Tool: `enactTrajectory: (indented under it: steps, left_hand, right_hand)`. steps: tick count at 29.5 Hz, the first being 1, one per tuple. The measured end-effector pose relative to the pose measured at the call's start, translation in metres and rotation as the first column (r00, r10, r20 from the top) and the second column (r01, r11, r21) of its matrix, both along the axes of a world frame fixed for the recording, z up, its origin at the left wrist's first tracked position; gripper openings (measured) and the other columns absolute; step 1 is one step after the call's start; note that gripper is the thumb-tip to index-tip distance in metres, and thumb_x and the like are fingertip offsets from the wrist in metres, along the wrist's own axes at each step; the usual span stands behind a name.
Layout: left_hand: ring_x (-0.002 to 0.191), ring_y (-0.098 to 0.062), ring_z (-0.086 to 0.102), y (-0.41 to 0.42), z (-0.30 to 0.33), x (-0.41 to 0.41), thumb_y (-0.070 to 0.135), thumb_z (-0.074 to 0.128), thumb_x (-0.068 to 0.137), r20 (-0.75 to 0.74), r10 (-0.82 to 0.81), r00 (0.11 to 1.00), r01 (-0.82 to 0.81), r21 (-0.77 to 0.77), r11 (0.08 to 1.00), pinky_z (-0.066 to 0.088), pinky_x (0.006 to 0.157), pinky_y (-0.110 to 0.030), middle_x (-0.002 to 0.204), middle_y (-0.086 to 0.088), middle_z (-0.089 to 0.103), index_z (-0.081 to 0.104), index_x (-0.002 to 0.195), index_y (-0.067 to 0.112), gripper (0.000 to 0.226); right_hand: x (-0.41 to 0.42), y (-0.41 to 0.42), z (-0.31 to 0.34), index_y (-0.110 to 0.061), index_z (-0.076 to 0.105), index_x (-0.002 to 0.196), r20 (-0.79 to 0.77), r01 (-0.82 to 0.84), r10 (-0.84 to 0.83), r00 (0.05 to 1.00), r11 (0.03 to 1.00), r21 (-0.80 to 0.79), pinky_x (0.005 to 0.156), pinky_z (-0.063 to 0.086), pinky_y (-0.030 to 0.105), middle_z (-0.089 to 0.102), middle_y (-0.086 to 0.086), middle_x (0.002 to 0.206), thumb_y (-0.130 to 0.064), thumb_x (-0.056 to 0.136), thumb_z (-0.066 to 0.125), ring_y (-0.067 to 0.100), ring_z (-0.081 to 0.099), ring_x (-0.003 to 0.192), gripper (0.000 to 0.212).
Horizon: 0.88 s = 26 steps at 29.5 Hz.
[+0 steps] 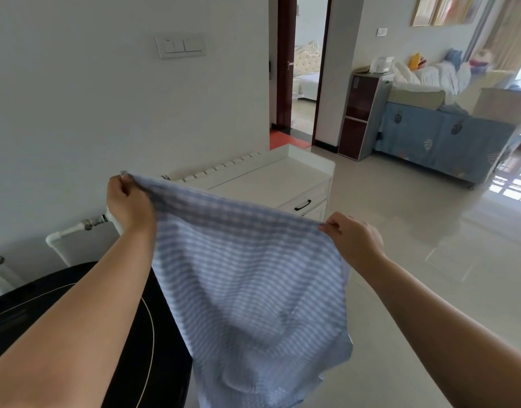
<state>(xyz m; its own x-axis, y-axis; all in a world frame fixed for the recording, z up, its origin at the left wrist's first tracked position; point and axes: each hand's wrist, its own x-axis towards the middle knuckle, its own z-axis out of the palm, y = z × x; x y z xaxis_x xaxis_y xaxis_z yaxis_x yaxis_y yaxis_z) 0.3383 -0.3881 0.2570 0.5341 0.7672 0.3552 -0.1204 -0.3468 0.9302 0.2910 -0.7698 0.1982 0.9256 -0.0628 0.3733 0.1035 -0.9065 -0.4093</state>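
Spreading out in the air, above the pale tiled floor (pixel 435 219), a blue-and-white checked fabric cloth (pixel 247 275), pinched at its two top corners by the left hand (pixel 130 203) and the right hand (pixel 355 242) held well apart; next, probably, bringing these corners together evenly to fold.

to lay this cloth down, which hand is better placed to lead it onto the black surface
Left, probably: left hand pinches the cloth nearer the black surface; right hand is over floor.
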Motion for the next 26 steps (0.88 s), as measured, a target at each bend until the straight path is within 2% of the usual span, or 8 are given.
enactTrajectory:
  steps: [5,9,12,15,17,21,23,26]
  left_hand:
    - [0.071,-0.012,0.038,0.007,-0.007,0.005,0.019,0.034,0.099,-0.022,0.039,0.999,-0.039,-0.008,0.999,0.027,0.058,-0.020,0.065,0.013,0.037,0.031,0.063,0.026,0.037]
    - [0.057,-0.003,0.036,0.004,-0.018,0.003,0.020,0.032,0.099,-0.062,0.030,0.998,-0.030,0.008,1.000,0.034,0.052,-0.010,0.068,0.012,0.039,0.032,0.065,0.028,0.034]
    - [0.061,-0.009,0.041,-0.004,-0.011,0.000,0.024,0.029,0.099,-0.072,0.048,0.996,-0.048,0.004,0.999,0.031,0.060,-0.021,0.070,0.010,0.041,0.035,0.071,0.023,0.029]
    - [0.070,-0.021,0.049,-0.034,0.005,-0.013,0.024,0.028,0.097,-0.010,0.035,0.999,-0.034,0.125,0.992,0.036,0.065,-0.030,0.077,0.002,0.052,0.042,0.087,0.019,0.018]
    - [0.064,-0.009,0.051,-0.064,0.014,-0.029,0.033,0.029,0.095,0.029,-0.107,0.994,0.093,0.300,0.949,0.033,0.056,-0.023,0.081,0.007,0.056,0.043,0.093,0.026,0.016]
    - [0.059,-0.001,0.048,-0.122,0.015,-0.062,0.066,0.043,0.082,-0.155,-0.512,0.845,0.459,0.702,0.545,0.030,0.050,-0.014,0.102,0.012,0.050,0.041,0.118,0.031,0.051]
    - [0.063,-0.007,0.053,-0.138,0.013,-0.066,0.078,0.047,0.070,-0.303,-0.518,0.800,0.517,0.787,0.337,0.034,0.050,-0.015,0.113,0.005,0.050,0.031,0.131,0.030,0.079]
    - [0.080,-0.012,0.064,-0.143,0.010,-0.062,0.071,0.057,0.070,-0.426,-0.534,0.730,0.589,0.788,0.176,0.041,0.061,-0.017,0.133,0.002,0.048,0.014,0.144,0.033,0.094]
  right_hand:
    - [0.006,0.006,-0.001,-0.022,0.051,0.073,-0.085,0.019,-0.020,0.996,1.000,-0.013,0.046,0.028,0.024,0.048,-0.011,0.059,-0.062,0.087,0.045,0.016,0.049,0.055,0.043]
    - [0.005,0.009,-0.005,-0.020,0.051,0.073,-0.109,0.084,-0.081,0.991,0.996,0.027,0.048,0.031,0.026,0.053,-0.004,0.059,-0.055,0.091,0.046,0.021,0.052,0.057,0.040]
    - [0.006,0.021,0.004,-0.016,0.051,0.069,-0.126,0.143,-0.128,0.984,0.983,0.116,0.051,0.034,0.028,0.054,-0.003,0.060,-0.049,0.093,0.046,0.023,0.053,0.060,0.040]
    - [0.007,0.041,0.022,-0.016,0.048,0.062,-0.126,0.141,-0.118,0.985,0.971,0.195,0.052,0.038,0.029,0.053,-0.001,0.059,-0.042,0.093,0.047,0.023,0.052,0.057,0.040]
    - [0.006,0.059,0.036,-0.018,0.044,0.058,-0.106,0.087,-0.064,0.992,0.972,0.220,0.051,0.038,0.029,0.051,-0.001,0.057,-0.039,0.093,0.049,0.020,0.049,0.054,0.041]
    - [0.001,0.089,0.063,-0.022,0.051,0.062,-0.073,-0.144,0.175,0.982,0.940,0.309,0.055,0.044,0.033,0.059,-0.001,0.063,-0.031,0.091,0.053,0.018,0.055,0.057,0.030]
    - [-0.003,0.095,0.075,-0.025,0.054,0.066,-0.089,-0.262,0.298,0.950,0.922,0.286,0.057,0.044,0.032,0.061,-0.002,0.067,-0.021,0.088,0.055,0.014,0.056,0.059,0.023]
    - [-0.004,0.093,0.085,-0.014,0.063,0.086,-0.126,-0.335,0.357,0.926,0.928,0.165,0.065,0.045,0.029,0.064,0.003,0.079,-0.014,0.090,0.051,0.014,0.055,0.067,0.013]
